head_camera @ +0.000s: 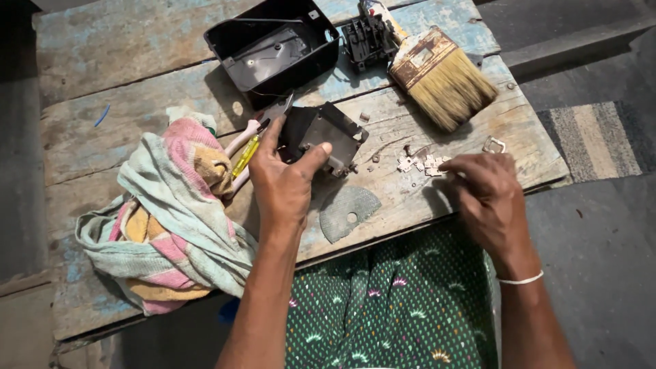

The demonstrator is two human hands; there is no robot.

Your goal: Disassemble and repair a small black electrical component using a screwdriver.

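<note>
Near the bench's front edge, your left hand (283,184) grips the black part (321,137); your right hand's (485,198) closed fingertips could sweep small metal pieces (420,164) off

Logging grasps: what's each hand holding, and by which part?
Left hand grips the black plastic part by its near left edge, thumb on top. Right hand rests its fingers on small metal pieces; whether it pinches one cannot be told.

I'm at a rough makeshift repair spot, working low over a worn plank bench (137,75) with flaking blue paint. On it lie an opened black casing (273,48), a paintbrush (444,75) and a crumpled rag (171,212); bare floor surrounds it.
</note>
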